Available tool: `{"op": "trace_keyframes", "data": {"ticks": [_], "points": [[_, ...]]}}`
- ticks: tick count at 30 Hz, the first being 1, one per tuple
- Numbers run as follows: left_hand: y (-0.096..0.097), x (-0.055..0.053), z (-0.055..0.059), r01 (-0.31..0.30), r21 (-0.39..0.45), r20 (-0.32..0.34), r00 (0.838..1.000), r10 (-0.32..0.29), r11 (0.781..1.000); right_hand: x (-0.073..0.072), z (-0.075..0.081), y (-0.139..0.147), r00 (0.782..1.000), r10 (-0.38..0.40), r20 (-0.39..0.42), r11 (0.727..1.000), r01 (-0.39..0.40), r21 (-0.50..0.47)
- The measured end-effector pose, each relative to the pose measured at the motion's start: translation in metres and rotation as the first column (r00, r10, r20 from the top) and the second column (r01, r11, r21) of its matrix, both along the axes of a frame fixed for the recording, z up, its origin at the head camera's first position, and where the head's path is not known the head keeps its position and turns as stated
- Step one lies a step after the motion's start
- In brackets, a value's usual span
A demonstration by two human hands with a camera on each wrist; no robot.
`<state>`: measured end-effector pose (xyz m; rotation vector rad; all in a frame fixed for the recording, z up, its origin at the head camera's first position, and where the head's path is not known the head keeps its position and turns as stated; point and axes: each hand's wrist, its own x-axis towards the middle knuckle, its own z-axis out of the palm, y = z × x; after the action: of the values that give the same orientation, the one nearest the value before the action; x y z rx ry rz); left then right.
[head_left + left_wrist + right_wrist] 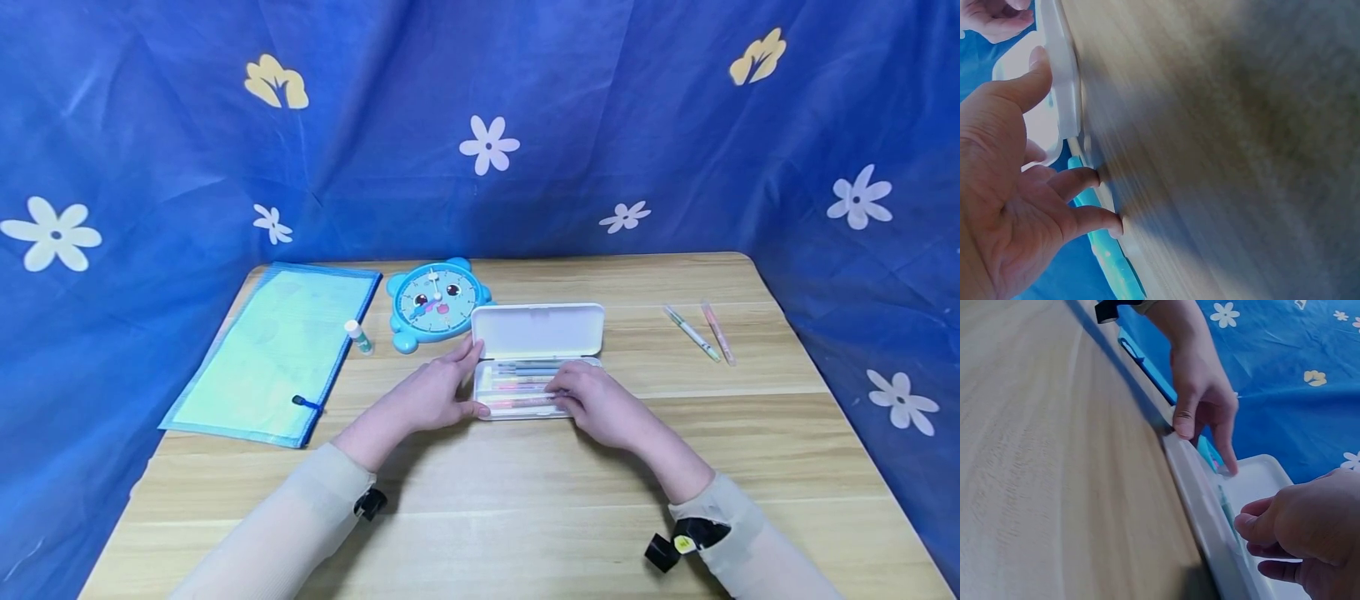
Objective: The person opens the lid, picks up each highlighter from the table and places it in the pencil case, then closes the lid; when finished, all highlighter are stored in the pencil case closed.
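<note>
A white pencil case (pixel 536 414) lies on the table with its lid (pixel 537 332) raised, and several pens (pixel 517 403) sit inside. My left hand (pixel 438 392) holds the case's left end, thumb by the front corner and a finger at the lid. In the left wrist view, other fingers (pixel 1094 220) of that hand reach down to the tabletop. Over the right part of the case is my right hand (pixel 600 404), fingers bent, tips among the pens. I cannot tell whether a pen is between them; the right wrist view shows thumb and forefinger close together.
Behind the case lies a blue cartoon clock (pixel 438 300). A glue stick (pixel 358 337) stands left of it, beside a blue-edged zip folder (pixel 270 354). Two pens, one green (pixel 692 333) and one pink (pixel 718 333), lie at the right. A blue flowered cloth (pixel 555 208) hangs behind the table.
</note>
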<state>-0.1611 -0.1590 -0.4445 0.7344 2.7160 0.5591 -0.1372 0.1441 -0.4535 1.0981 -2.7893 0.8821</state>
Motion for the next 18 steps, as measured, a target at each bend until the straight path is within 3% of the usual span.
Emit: {"op": "trace_keyframes", "data": {"ticks": [11,18], "points": [[-0.001,0.000,-0.001,0.006,0.003,0.004,1.000,-0.006,1.000,-0.003,0.011,0.021,0.997,-0.075,0.004,0.996,0.075,-0.038],[0.000,0.000,0.001,-0.008,-0.017,0.017,1.000,0.008,1.000,-0.005,0.017,0.040,0.985,-0.162,0.054,0.986,0.164,-0.042]]}}
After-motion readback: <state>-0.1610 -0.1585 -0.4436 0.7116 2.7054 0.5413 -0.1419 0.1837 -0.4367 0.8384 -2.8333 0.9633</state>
